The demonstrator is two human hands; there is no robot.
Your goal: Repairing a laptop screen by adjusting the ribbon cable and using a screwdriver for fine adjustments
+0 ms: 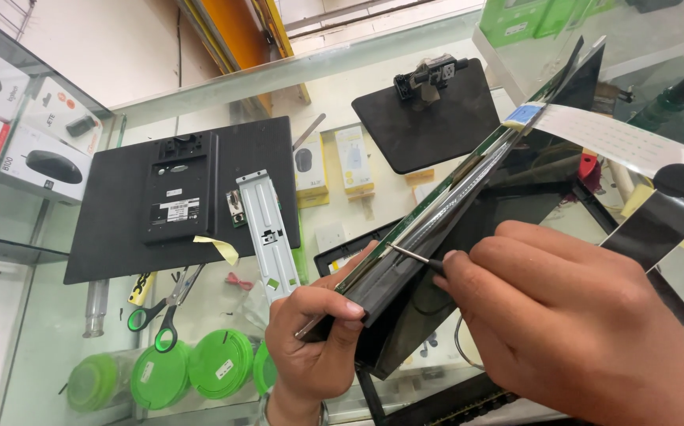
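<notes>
My left hand [314, 347] grips the near edge of a thin black display panel [468, 189] that is tilted up on its edge, with a green circuit strip along its rim. My right hand [562, 315] holds a slim metal-tipped tool [413, 256], whose point touches the panel's edge seam just above my left thumb. A white flat ribbon cable [610, 138] with a blue tab runs off the panel's far end to the right.
On the glass counter lie a black monitor back cover [113, 205], a silver metal bracket [267, 233], green-handled scissors [160, 312] and a black stand base [428, 118]. Boxed computer mice [42, 150] sit at left; green round lids [192, 367] show under the glass.
</notes>
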